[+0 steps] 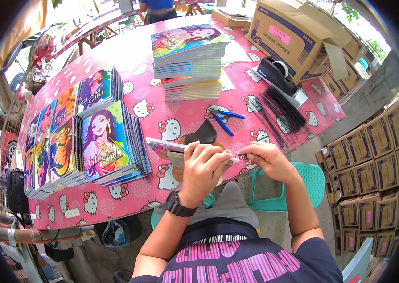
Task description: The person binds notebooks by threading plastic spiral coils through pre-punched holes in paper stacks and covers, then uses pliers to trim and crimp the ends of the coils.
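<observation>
At the table's near edge my left hand [204, 162], with a black watch on the wrist, is closed over a notebook [165, 144], whose white page edges face up. My right hand [269, 159] pinches a dark spiral binding coil [242, 156] at the notebook's right end. How far the coil runs into the notebook is hidden by my fingers. Just beyond my hands lie a black piece of material [201, 132] and blue-handled cutting pliers [224, 123]. More black spiral coils [284, 111] lie in a bunch farther right.
Spiral notebooks [107, 141] with colourful covers stand in stacks at left; another tall pile [187, 61] rises at the back. A tape dispenser [278, 75] sits beside an open carton [298, 40]. Stacked boxes [374, 160] and a green plastic chair [305, 181] are at right. Someone [158, 9] stands beyond the table.
</observation>
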A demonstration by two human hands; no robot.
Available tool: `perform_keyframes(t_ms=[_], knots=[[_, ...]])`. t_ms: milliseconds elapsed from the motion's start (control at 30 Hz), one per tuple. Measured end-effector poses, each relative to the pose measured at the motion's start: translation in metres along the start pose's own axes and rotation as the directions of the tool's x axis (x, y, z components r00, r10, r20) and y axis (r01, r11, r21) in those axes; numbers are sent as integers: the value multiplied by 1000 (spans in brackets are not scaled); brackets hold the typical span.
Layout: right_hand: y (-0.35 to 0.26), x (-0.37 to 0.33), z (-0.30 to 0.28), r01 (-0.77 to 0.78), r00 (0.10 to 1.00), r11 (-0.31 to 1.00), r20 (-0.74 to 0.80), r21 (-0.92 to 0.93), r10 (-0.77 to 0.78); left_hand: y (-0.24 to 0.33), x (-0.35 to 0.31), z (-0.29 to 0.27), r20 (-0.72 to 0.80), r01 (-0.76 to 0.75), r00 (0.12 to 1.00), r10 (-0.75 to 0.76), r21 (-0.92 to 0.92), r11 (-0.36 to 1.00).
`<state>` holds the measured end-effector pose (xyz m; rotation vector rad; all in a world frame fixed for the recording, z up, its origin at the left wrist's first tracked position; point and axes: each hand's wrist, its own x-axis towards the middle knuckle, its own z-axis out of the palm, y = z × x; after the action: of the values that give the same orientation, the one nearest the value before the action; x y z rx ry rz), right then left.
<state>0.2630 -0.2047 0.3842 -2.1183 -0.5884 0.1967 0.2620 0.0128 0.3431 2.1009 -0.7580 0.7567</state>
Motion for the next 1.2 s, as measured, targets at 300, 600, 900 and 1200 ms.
perform_keyframes(t_ms=[300, 600, 900, 1200], knots=[[-5, -1, -11, 194, 976, 965, 137, -175, -171, -1, -2, 1, -7, 25, 1000, -25, -10, 1000], [-9, -2, 8, -17, 994, 998, -109, 60, 24, 6, 6, 1, 134, 16, 991, -13, -22, 1000], [124, 90, 31, 197, 960, 944, -141, -264, -240, 9, 11, 1, 224, -26, 975, 12, 60, 998], [104, 112, 78, 106, 984, 851, -69, -515, -165, 6, 10, -5, 186, -27, 982, 12, 77, 997]])
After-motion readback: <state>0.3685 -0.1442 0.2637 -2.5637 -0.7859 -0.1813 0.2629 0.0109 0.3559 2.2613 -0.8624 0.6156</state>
